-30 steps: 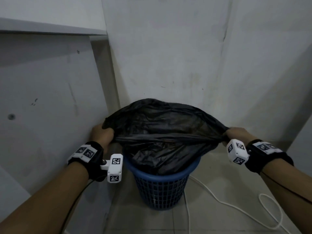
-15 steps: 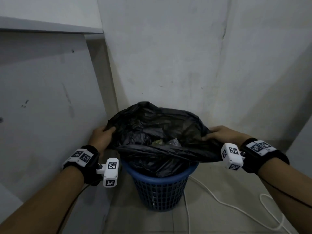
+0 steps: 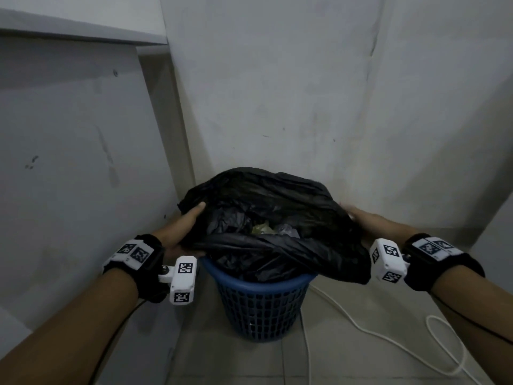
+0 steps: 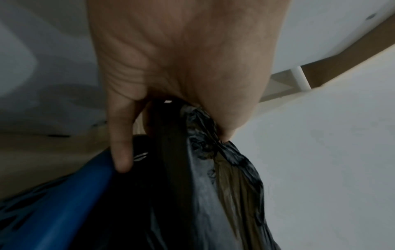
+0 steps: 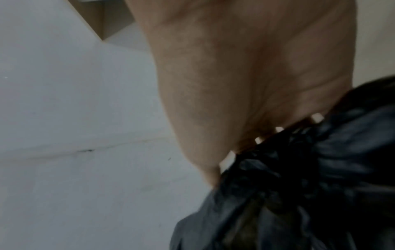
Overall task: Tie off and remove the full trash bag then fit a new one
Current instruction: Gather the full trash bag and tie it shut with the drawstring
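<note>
Both hands grip the black trash bag (image 3: 277, 218) in the blue basket (image 3: 261, 307) (mouth open): left hand (image 3: 180, 232) pinches its left edge, right hand (image 3: 372, 223) bunches its right edge.

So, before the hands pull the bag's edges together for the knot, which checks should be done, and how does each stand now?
1. Left hand grips the bag edge: ok, plastic bunched at its fingers in the wrist view.
2. Right hand grips the other edge: ok.
3. Bag mouth closed: not ok, trash shows inside.
4. Bag edge free of the bin rim: ok.
5. Bag without tears: cannot tell.
6. Cable clear of the bin: ok, it lies beside it.
</note>
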